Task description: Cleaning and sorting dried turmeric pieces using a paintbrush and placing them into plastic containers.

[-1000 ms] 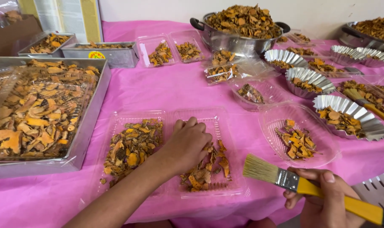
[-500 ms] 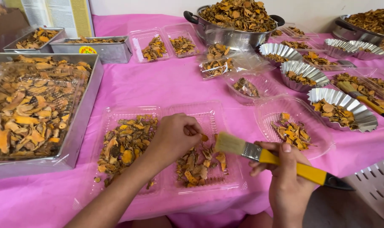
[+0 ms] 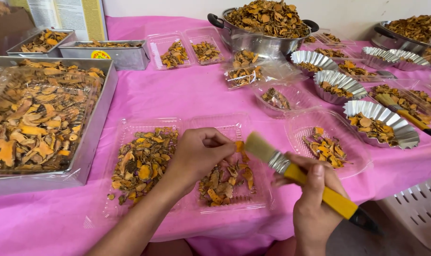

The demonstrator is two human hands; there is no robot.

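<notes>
My left hand [image 3: 199,155] pinches a small orange dried slice [image 3: 239,146] above a clear two-part plastic tray [image 3: 130,127] holding dried orange-brown slices. My right hand [image 3: 313,199] grips a paintbrush [image 3: 300,176] with a yellow handle, metal ferrule and pale bristles. The bristle tip sits right beside the slice held by my left hand. Both hands hover over the tray's right compartment, at the near edge of the pink-covered table [image 3: 187,95].
A large steel tray [image 3: 97,123] of dried slices stands at left. Clear plastic dishes, fluted foil cups [image 3: 395,124] and a big steel pot [image 3: 253,42] heaped with slices fill the back and right. A second yellow brush [image 3: 407,116] lies at right. A white crate [image 3: 419,213] sits below.
My right hand brought the brush up and left from the table's near edge to the slice. My left hand lifted off the tray, pinching a slice.
</notes>
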